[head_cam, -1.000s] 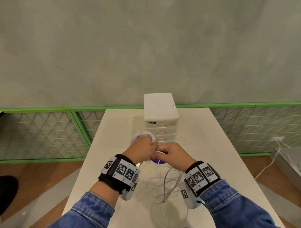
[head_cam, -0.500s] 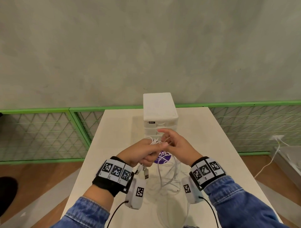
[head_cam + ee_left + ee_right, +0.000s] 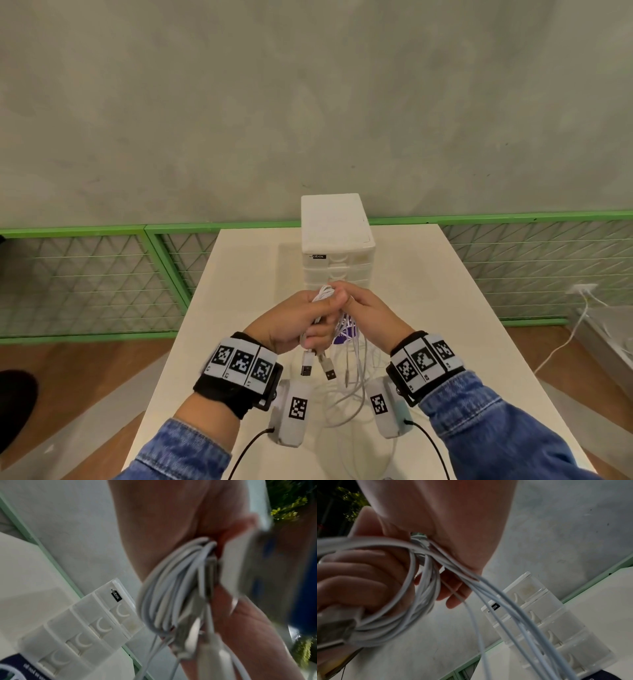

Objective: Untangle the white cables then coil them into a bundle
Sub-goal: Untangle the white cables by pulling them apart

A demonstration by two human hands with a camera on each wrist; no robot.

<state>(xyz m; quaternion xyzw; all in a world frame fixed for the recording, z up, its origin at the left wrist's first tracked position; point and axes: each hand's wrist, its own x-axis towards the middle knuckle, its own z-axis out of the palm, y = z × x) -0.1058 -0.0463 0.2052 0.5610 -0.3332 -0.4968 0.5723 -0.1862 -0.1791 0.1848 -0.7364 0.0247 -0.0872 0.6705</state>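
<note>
The white cables are partly wound into a coil, which my left hand grips above the table. Two USB plugs dangle under that hand. My right hand meets it from the right, its fingers curled round the loose strands beside the coil. The remaining cable hangs in slack loops down to the table. In the left wrist view the coil shows as several turns. In the right wrist view the strands run out from under my palm toward the lower right.
A white drawer unit stands right behind my hands on the cream table. A purple item lies on the table under the cables. A green mesh fence runs behind, and another cord hangs off to the right.
Both hands rose from the table with the coil. My right hand, fingers spread half a second ago, has closed on the strands beside the left thumb. The USB plugs now dangle below.
</note>
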